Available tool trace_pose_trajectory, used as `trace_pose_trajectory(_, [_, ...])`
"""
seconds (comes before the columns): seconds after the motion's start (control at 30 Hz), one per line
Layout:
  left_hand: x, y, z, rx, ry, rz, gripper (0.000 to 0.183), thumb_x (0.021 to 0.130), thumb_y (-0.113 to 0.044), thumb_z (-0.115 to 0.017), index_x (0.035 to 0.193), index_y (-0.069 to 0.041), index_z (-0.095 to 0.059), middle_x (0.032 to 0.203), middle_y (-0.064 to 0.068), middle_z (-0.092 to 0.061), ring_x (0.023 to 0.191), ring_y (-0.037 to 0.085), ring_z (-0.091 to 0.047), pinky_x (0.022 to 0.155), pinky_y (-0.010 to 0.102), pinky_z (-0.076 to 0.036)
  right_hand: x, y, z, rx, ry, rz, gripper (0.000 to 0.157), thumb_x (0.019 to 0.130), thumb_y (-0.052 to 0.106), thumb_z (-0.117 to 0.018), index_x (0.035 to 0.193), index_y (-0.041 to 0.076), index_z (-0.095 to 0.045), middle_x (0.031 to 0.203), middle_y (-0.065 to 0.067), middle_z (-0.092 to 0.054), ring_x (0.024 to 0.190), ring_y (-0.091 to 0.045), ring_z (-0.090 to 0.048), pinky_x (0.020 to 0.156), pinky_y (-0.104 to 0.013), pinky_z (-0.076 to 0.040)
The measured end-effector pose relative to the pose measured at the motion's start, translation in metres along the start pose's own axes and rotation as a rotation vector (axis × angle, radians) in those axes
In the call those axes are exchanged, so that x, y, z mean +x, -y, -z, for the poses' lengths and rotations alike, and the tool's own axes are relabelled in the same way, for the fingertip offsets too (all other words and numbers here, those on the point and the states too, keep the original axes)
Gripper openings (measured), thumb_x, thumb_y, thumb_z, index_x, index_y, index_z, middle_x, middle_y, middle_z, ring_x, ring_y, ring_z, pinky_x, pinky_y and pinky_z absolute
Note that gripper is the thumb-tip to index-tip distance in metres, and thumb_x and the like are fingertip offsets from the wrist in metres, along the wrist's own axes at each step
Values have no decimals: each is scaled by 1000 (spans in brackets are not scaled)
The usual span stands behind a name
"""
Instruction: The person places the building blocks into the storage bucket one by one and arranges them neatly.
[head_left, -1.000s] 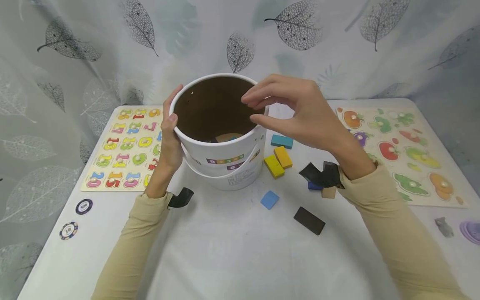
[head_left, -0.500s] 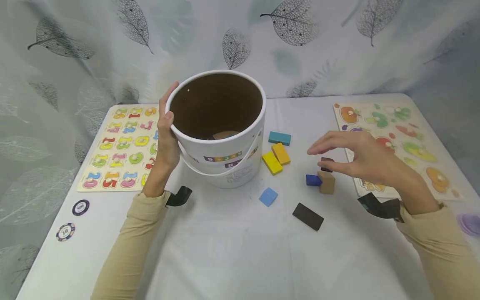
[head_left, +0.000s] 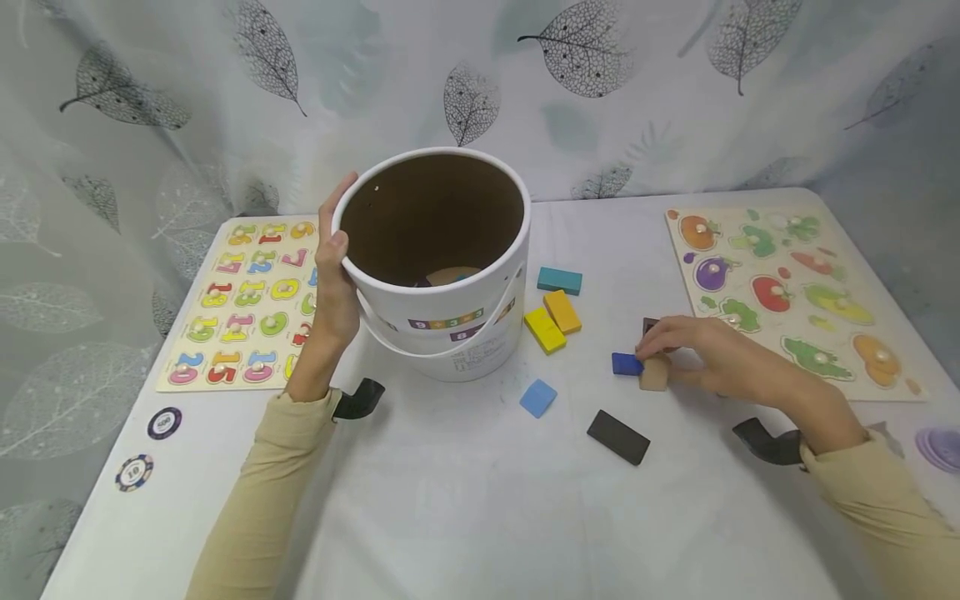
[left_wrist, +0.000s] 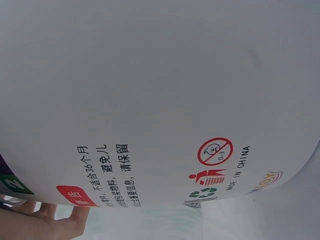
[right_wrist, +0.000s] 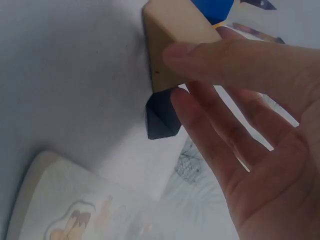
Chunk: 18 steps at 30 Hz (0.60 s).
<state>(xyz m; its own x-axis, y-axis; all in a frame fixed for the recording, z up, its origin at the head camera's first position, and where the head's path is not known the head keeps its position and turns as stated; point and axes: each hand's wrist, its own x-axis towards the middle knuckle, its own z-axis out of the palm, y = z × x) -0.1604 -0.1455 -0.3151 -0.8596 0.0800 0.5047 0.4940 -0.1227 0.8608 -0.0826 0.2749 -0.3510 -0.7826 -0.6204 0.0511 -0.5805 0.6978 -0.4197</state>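
My left hand [head_left: 334,279] grips a white bucket [head_left: 442,333] by its left side, with the thumb at the rim. In the left wrist view, the printed bucket wall [left_wrist: 165,90] fills most of the picture. A tan wooden block [head_left: 654,374] is pinched by my right hand [head_left: 720,358] at the table. In the right wrist view, the thumb lies on the tan block's face [right_wrist: 167,60] and the fingers reach round its far side. Against the tan block lies a blue block [head_left: 626,364], and a dark block [head_left: 649,324] is just behind it.
Nearer me lie a dark brown block [head_left: 618,437] and a light blue block [head_left: 538,398]. Yellow [head_left: 545,330], orange [head_left: 562,312] and teal [head_left: 559,281] blocks are right of the bucket. A number puzzle [head_left: 225,333] and a vegetable puzzle [head_left: 757,267] flank the table.
My right hand has left the bucket's mouth, moved right and down, and taken hold of the tan block. The left hand still holds the bucket in place.
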Motion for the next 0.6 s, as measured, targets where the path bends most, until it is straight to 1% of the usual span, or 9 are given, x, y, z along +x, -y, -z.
trace_pose_trajectory(0.17, [-1,1,1,4,-7,-3,76,86,-57,-41,151,-19,-30,146,13,-41,131,33,-40,104,38,-36,8,3,-7,1,-30,38,48,65,-6,-84,105,18,-73,106,11,-65,94,-8,-61,84,-34,-54])
trace_pose_trajectory(0.27, [-1,1,2,2,-6,-4,76,86,-56,-41,151,-19,-30,146,13,-41,131,34,-39,103,37,-37,12,5,-11,0,-47,60,43,65,-2,-85,102,17,-74,102,11,-64,93,-8,-59,83,-34,-54])
trace_pose_trajectory(0.37, [-1,0,2,-1,-8,-5,76,86,-57,-41,151,-19,-30,145,13,-42,131,34,-39,104,38,-36,12,5,-13,-17,-67,81,43,63,-2,-86,99,17,-74,100,11,-63,93,-8,-59,82,-34,-54])
trace_pose_trajectory(0.47, [-1,0,2,-2,-12,-7,76,86,-57,-42,151,-19,-31,145,13,-42,131,33,-39,104,38,-36,11,4,-12,-19,-56,71,43,63,-3,-85,99,18,-74,100,13,-63,93,-6,-59,83,-33,-54])
trace_pose_trajectory(0.6, [-1,-2,2,-7,-12,-9,77,86,-57,-42,150,-17,-31,144,12,-42,129,31,-41,103,38,-36,9,4,-5,-4,-30,54,42,64,0,-86,99,22,-74,99,16,-63,93,-6,-61,85,-35,-55])
